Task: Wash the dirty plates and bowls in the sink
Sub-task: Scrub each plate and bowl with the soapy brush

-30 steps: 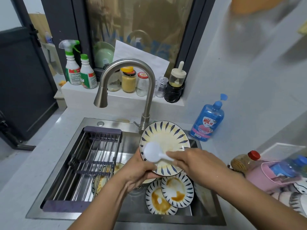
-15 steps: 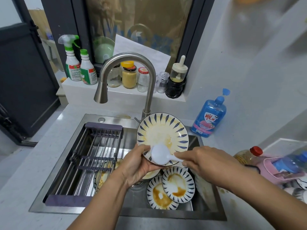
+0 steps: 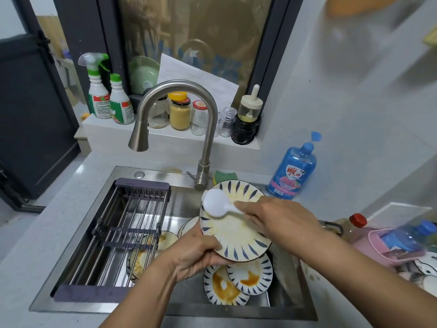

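Curling left hand [image 3: 196, 254] fingers grip the round glazed plate [image 3: 236, 235]; right hand [image 3: 279, 221] pinches a white plastic brush [image 3: 215, 205]

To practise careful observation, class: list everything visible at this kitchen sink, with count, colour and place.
held plate: one, white with blue strokes, yellow-stained, above the sink
brush: one, white, head on the held plate
dirty plates: at least four, white and blue, in the sink
rack: one, dark, across the sink's left half
faucet: one, steel, behind the sink
soap bottle: one, blue, counter right of faucet
spray bottles: two, white with green caps, left sill
left hand: grips the held plate's near rim
right hand: holds the brush handle
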{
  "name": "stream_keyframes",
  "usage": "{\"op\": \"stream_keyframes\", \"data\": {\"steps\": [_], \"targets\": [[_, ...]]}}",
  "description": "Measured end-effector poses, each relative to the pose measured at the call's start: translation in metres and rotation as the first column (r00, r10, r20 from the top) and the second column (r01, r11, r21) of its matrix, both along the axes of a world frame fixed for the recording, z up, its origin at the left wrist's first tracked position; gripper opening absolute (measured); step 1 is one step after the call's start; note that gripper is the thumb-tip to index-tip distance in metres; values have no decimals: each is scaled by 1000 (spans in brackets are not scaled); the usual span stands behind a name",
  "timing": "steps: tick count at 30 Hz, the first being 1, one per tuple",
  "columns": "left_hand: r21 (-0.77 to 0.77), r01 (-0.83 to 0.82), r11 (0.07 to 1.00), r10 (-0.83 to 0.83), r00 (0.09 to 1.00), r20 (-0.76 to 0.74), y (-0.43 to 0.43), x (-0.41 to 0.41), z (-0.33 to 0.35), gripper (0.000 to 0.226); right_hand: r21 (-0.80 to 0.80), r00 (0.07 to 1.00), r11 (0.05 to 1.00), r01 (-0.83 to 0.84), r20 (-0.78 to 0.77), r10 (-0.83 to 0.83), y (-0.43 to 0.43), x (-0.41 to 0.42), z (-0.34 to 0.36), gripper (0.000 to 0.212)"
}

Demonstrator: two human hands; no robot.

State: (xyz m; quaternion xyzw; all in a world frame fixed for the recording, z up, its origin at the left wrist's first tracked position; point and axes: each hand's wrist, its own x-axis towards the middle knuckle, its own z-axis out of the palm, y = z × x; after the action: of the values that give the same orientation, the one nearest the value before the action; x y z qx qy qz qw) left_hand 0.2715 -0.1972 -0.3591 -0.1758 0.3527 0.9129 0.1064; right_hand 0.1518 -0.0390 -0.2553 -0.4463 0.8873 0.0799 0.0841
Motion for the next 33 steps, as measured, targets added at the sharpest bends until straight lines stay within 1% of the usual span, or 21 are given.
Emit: {"op": "stream_keyframes", "data": {"steps": [2,3,5,7,9,11,12,14,15,18,20,23,24,26,27,28,29,31,33], "targets": [[-5,-39,999,39,999,-1,-4,0,-3,54,-31,994,996,89,-64,-90,5,-9,-2,48],[-9,-72,997,72,997,-5,-7,-1,-4,55,-43,987,990,133,-84,-137,10,-13,-1,47],[-21,-151,988,151,988,-3,-14,-3,-8,56,3,976,981,192,-106,-191,21,-17,3,37],[-14,-226,974,226,974,0,-17,-6,-9,52,88,979,976,200,-51,-196,27,-10,5,29],[-16,-261,965,261,965,23,-16,-7,-7,48,133,981,977,166,82,-178,28,7,2,32],[-57,-234,971,237,970,54,-13,-8,-4,53,100,968,988,119,211,-138,20,27,-2,37],[-54,-215,975,218,973,69,-11,-9,-3,60,72,966,992,101,233,-115,15,33,-5,38],[-12,-215,976,216,973,86,-8,-9,-4,71,36,975,996,77,204,-82,8,39,-9,36],[-6,-220,975,220,972,81,-8,-9,-5,73,23,981,997,72,180,-75,6,40,-9,35],[16,-218,976,217,974,57,-11,-7,-8,73,-4,987,996,90,134,-89,2,40,-9,31],[70,-179,981,178,984,27,-11,-7,-7,73,-34,989,993,109,104,-105,-4,38,-7,37],[106,-126,986,126,992,9,-3,-5,-2,65,-118,988,983,142,72,-135,-16,30,-6,42],[113,-114,987,114,993,7,-1,-3,-1,59,-138,985,978,156,89,-145,-19,28,-5,42],[118,-103,988,105,994,-9,-1,-1,1,44,-161,969,968,193,187,-162,-23,26,-4,42],[114,-92,989,96,995,-30,-2,3,2,39,-160,959,967,201,231,-161,-23,29,-4,43],[92,-88,992,93,994,-51,-4,4,1,39,-151,960,972,182,242,-142,-24,32,-3,43],[58,-88,994,91,995,-50,-4,7,0,41,-121,966,980,158,226,-127,-24,35,-2,43],[17,-96,995,97,995,-39,-3,8,-2,43,-43,991,993,108,88,-104,-26,29,0,49],[11,-122,993,122,992,-16,-1,10,-6,46,1,987,989,148,-62,-147,-22,18,3,64]]}}
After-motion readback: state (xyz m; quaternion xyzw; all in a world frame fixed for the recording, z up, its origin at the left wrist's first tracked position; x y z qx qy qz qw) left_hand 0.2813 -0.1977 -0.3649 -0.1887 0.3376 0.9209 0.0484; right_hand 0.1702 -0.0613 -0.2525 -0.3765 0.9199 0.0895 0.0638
